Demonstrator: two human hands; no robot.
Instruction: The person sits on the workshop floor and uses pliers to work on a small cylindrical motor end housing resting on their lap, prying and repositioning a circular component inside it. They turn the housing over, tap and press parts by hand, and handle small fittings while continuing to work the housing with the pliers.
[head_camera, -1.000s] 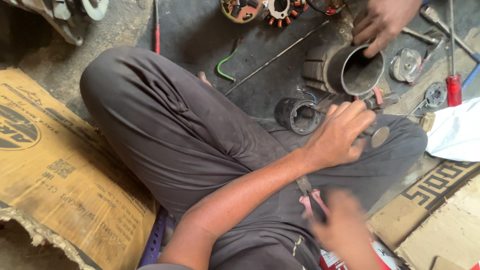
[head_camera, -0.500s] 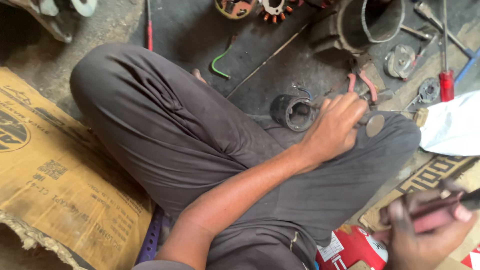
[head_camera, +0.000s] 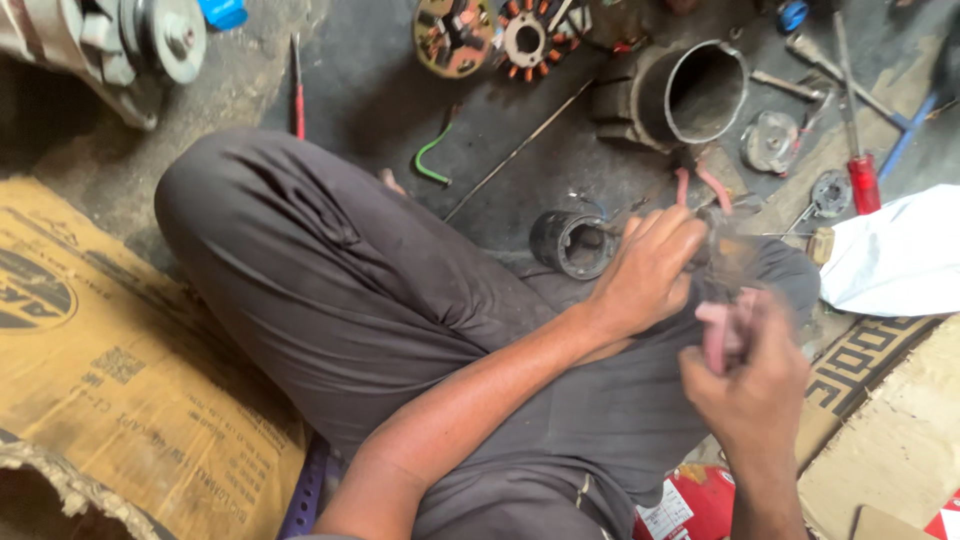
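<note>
I sit cross-legged in dark grey trousers (head_camera: 340, 300). My left hand (head_camera: 650, 270) rests on my right knee, its fingers curled around a small dark metal part (head_camera: 738, 262) that is blurred. Just below it, my right hand (head_camera: 752, 388) grips pink-handled pliers (head_camera: 714, 338). The plier tips point up at the part and almost touch my left fingers. The jaws are hidden by blur.
On the dirty floor ahead lie a black ring-shaped sleeve (head_camera: 575, 245), a grey metal cylinder housing (head_camera: 690, 92), a copper-wound stator (head_camera: 525, 38), a thin rod (head_camera: 515, 152), a green wire (head_camera: 430, 160) and a red-handled screwdriver (head_camera: 862, 182). White cloth (head_camera: 900, 262) right, cardboard (head_camera: 100, 380) left.
My right hand has come up from the lower right with the pliers and now meets my left hand at the knee. My left hand has stayed on the knee.
</note>
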